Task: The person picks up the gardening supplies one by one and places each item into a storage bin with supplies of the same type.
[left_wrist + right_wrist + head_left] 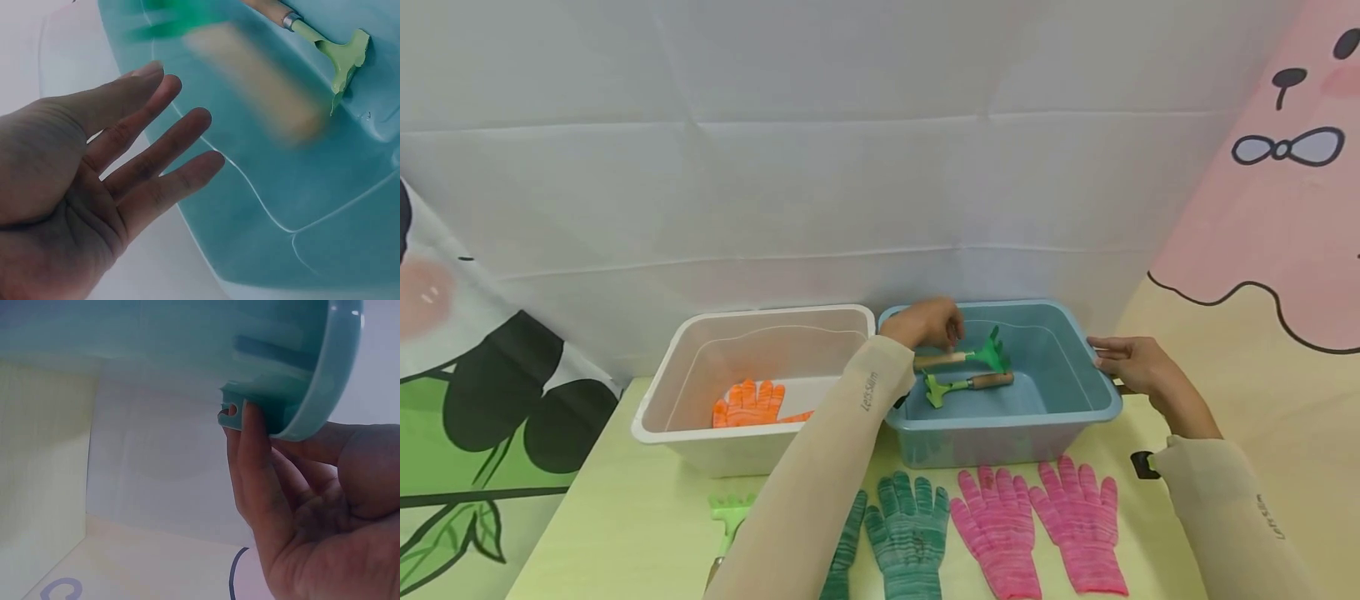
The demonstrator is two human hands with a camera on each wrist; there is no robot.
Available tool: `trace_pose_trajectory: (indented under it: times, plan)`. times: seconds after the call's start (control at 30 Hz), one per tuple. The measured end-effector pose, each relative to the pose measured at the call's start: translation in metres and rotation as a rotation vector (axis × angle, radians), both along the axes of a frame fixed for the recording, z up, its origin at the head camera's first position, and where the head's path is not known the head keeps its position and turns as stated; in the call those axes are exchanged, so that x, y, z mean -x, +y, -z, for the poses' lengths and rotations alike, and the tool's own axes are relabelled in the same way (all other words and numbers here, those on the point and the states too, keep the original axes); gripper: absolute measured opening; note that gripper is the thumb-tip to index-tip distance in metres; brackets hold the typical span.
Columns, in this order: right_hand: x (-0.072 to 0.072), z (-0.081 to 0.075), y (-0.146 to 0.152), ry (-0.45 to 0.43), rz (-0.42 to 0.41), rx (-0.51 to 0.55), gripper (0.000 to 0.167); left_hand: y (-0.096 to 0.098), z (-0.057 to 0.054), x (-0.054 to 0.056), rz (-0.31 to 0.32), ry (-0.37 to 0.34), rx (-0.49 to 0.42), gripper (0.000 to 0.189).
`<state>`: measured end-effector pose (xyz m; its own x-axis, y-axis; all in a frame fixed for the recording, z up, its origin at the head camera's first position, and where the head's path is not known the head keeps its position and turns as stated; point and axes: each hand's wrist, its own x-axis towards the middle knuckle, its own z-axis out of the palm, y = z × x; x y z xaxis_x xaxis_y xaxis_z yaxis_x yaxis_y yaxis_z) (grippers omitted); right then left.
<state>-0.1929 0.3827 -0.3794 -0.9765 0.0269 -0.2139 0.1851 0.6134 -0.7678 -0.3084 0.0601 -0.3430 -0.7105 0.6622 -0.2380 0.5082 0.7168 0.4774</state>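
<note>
Over the left end of the blue bin (pixel 992 437), my left hand (pixel 928 323) is held with extended fingers and nothing between them in the left wrist view. Just beyond its fingertips, a small dark green rake (pixel 996 354) with a pale wooden handle (pixel 262 81) is blurred by motion. A light green small garden tool (pixel 936 390) with a brown wooden handle lies on the bin floor. At the bin's right end, my right hand (pixel 312 512) grips the rim, its fingers tucked underneath beside a small tab with a hole.
Left of the blue bin stands a white bin (pixel 722 458) with an orange glove (pixel 748 404) inside. Green gloves (pixel 913 533) and pink gloves (pixel 1000 529) lie in front. A light green rake (pixel 730 512) is partly hidden behind my left sleeve. A white sheet hangs behind.
</note>
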Motion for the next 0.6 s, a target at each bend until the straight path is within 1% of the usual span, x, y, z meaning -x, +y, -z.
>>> trace_pose_trajectory:
  times: [0.1, 0.23, 0.43, 0.6]
  plan:
    - [-0.003, 0.0, 0.002, 0.006, -0.017, -0.003, 0.052, -0.001, 0.0, -0.004, 0.0, -0.023, -0.029, 0.032]
    - [-0.003, 0.0, 0.0, 0.009, -0.018, -0.007, 0.052, -0.006, -0.002, -0.001, 0.029, -0.05, -0.054, 0.033]
    - [-0.003, 0.0, -0.002, 0.003, -0.022, -0.013, 0.052, -0.009, -0.005, -0.002, 0.069, -0.035, -0.04, 0.034]
    - [-0.003, -0.001, -0.001, 0.005, -0.026, -0.021, 0.052, -0.014, -0.007, -0.003, 0.093, -0.043, -0.067, 0.034]
